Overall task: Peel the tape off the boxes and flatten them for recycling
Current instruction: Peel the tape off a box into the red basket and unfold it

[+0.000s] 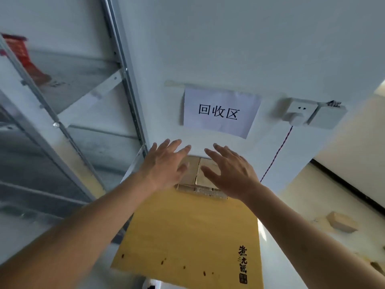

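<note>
Flattened yellow cardboard box [187, 236] at centre frame, smooth-faced, black printed characters toward 5 o'clock, a few dark specks along the near edge; stacked brown flaps [198, 174] with corrugated edges showing at its 12 o'clock end, against the white wall [229, 49]. Left hand [164, 163] and right hand [231, 170] over those flaps — fingers straight and spread, grasping nothing; contact with the cardboard impossible to tell. Paper sign [220, 111] at 12 o'clock; white socket [298, 113] at 2 o'clock — plug and reddish cord hanging; metal shelving [62, 126] at 9 o'clock; small cardboard box [341, 222] at 4 o'clock.
</note>
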`<state>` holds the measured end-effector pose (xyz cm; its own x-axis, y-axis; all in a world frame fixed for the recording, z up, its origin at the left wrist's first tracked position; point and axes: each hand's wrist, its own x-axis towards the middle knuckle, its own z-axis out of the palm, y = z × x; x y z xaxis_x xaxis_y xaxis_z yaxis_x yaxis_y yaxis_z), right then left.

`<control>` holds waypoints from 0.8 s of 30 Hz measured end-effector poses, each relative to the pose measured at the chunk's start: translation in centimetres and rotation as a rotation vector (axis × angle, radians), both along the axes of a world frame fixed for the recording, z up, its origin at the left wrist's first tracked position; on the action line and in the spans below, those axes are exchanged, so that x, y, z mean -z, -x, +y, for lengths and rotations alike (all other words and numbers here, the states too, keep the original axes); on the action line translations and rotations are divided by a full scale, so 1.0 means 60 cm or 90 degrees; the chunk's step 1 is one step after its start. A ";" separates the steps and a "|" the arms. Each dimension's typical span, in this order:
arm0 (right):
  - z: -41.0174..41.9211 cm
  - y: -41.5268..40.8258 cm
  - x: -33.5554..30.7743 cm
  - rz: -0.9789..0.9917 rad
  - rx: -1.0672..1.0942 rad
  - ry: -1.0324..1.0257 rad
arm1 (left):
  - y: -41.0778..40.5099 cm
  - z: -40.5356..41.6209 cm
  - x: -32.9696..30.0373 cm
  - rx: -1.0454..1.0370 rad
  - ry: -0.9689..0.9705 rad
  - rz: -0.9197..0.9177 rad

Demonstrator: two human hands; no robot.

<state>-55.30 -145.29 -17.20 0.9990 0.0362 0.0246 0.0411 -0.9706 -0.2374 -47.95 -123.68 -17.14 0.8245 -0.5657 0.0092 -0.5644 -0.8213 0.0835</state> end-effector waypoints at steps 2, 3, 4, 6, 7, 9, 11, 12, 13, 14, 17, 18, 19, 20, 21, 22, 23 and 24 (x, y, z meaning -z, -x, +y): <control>0.011 0.021 -0.024 -0.020 -0.037 0.001 | 0.046 0.017 -0.025 -0.024 0.004 -0.023; 0.018 0.032 -0.037 -0.030 -0.056 0.003 | 0.068 0.026 -0.038 -0.036 0.007 -0.033; 0.027 0.044 -0.050 -0.040 -0.075 0.004 | 0.090 0.035 -0.051 -0.049 0.009 -0.042; 0.047 0.064 -0.077 -0.060 -0.114 0.009 | 0.130 0.055 -0.078 -0.076 0.009 -0.064; 0.059 0.073 -0.091 -0.069 -0.133 0.012 | 0.147 0.066 -0.093 -0.090 0.008 -0.076; 0.085 0.088 -0.119 -0.089 -0.163 0.014 | 0.178 0.092 -0.122 -0.113 0.008 -0.098; 0.116 0.100 -0.149 -0.111 -0.188 0.012 | 0.205 0.123 -0.152 -0.135 0.019 -0.120; 0.133 0.105 -0.164 -0.122 -0.202 0.013 | 0.216 0.140 -0.167 -0.147 0.029 -0.129; 0.152 0.109 -0.179 -0.133 -0.215 0.014 | 0.226 0.158 -0.181 -0.158 0.039 -0.139; 0.172 0.112 -0.193 -0.142 -0.226 0.014 | 0.235 0.178 -0.196 -0.168 0.047 -0.154; 0.242 0.115 -0.230 -0.172 -0.253 0.010 | 0.256 0.245 -0.234 -0.195 0.066 -0.190; 0.268 0.115 -0.240 -0.182 -0.261 0.010 | 0.262 0.271 -0.244 -0.201 0.070 -0.200; 0.297 0.114 -0.249 -0.194 -0.270 0.010 | 0.267 0.299 -0.252 -0.207 0.072 -0.209; 0.328 0.113 -0.258 -0.205 -0.279 0.010 | 0.271 0.329 -0.261 -0.213 0.071 -0.216; 0.361 0.112 -0.265 -0.214 -0.286 0.008 | 0.276 0.361 -0.269 -0.218 0.069 -0.219; 0.396 0.111 -0.272 -0.221 -0.293 0.006 | 0.280 0.394 -0.276 -0.224 0.065 -0.223; 0.433 0.108 -0.278 -0.227 -0.299 0.004 | 0.283 0.430 -0.283 -0.232 0.060 -0.228; 0.471 0.106 -0.284 -0.231 -0.306 0.004 | 0.285 0.468 -0.291 -0.240 0.055 -0.232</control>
<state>-61.66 -117.01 -0.16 0.7981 0.4835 0.3596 0.5536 -0.8240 -0.1208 -65.07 -95.63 0.29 0.9055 -0.2146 0.3660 -0.2356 -0.9718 0.0131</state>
